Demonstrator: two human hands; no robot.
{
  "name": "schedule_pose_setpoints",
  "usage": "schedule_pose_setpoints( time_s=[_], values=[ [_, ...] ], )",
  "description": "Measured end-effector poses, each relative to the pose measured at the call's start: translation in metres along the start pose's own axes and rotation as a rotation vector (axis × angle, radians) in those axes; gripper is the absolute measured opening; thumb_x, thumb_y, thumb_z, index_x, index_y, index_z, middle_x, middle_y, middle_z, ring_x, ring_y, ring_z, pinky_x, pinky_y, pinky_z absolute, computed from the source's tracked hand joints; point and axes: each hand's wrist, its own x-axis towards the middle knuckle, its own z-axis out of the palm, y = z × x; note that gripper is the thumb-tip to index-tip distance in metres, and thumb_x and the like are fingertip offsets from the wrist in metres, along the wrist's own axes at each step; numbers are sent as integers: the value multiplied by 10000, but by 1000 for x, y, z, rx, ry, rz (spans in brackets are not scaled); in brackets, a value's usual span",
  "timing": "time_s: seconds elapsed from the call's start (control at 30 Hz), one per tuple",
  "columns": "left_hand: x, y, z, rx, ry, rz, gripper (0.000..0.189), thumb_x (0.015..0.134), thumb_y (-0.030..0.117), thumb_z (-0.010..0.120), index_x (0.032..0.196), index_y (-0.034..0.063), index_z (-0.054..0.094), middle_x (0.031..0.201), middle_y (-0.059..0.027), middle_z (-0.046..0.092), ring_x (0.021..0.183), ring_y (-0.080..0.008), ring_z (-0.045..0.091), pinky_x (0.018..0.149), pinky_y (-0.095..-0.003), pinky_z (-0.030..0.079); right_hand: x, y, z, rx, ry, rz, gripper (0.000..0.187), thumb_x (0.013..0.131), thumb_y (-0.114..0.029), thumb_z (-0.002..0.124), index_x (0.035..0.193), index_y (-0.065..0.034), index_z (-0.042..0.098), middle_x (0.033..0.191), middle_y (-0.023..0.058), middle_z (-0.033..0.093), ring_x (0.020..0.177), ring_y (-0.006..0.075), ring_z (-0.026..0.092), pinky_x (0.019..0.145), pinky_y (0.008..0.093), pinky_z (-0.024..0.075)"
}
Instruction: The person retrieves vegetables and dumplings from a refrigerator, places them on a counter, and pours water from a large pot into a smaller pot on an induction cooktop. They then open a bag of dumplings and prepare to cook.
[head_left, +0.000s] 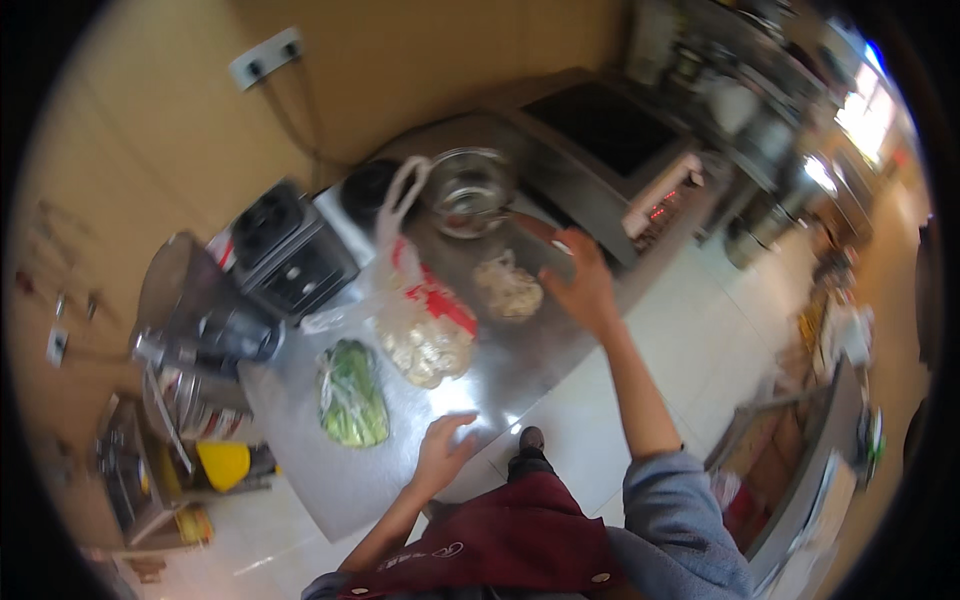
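Observation:
My left hand (444, 454) is empty, fingers apart, near the front edge of a stainless steel table (281, 442). My right hand (585, 281) reaches over the table's right side, fingers spread, with nothing visible in it. Left of it lies a small clear bag of pale pieces (510, 289), their kind blurred. A reddish-brown item (534, 225) lies beyond my right fingertips, too blurred to name. Between my hands and the wall sits a red-and-white plastic bag (427, 345) of pale, rounded food. Wrapped green leafy vegetables (352, 397) lie to its left.
A glass bowl (469, 191) stands at the back, beside an induction cooker (600, 127) with lit red digits. A black blender base (296, 255) and its dark jug (210, 315) stand at left. Cords hang from a wall socket (266, 58). A grey-rimmed bin or cart (810, 420) is at right.

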Motion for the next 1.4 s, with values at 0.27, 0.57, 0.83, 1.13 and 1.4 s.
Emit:
schedule_pose_setpoints(
  time_s=[0.27, 0.57, 0.83, 1.13, 1.4],
  values=[
    [-73, -8, -38, 207, 476, -481, 284, 799, 97, 640, 1080, 62, 622, 1067, -149, 616, 1021, -323, 555, 913, -393, 422, 115, 60, 63, 855, -981, 839, 345, 794, -155, 716, 1045, -17, 525, 696, 39, 602, 490, 96, 546, 413, 217, 433],
    [-143, -16, -43, -75, 657, -738, 282, 823, 93, 609, 1104, 67, 618, 1081, -70, 644, 1045, -220, 576, 890, -337, 406, 45, -53, -67, 715, -842, 608, 460, 750, -106, 665, 1130, 85, 489, 570, 30, 509, 405, 100, 441, 396, 246, 333],
    [-275, -61, -67, -74, 641, -649, 234, 808, 60, 613, 1038, 33, 646, 1045, -84, 663, 1026, -201, 597, 851, -310, 446, -74, -229, -171, 699, -1053, 529, 517, 709, -56, 675, 1184, 60, 509, 605, 25, 522, 408, 84, 475, 387, 221, 361],
    [-470, -81, -131, -250, 953, -742, 267, 835, 17, 572, 1100, 4, 605, 1021, -80, 657, 984, -143, 596, 844, -307, 459, -216, -352, 6, 1101, -1345, 754, 421, 753, -33, 639, 1149, 56, 527, 606, 25, 536, 397, 69, 482, 366, 210, 350],
    [-519, -117, -192, -354, 1061, -704, 270, 865, 3, 540, 1130, -3, 589, 1024, -101, 645, 956, -138, 591, 825, -269, 461, -249, -421, 114, 962, -1067, 614, 124, 742, -16, 620, 826, 16, 534, 608, 52, 546, 427, 97, 492, 403, 243, 371]
  ],
)
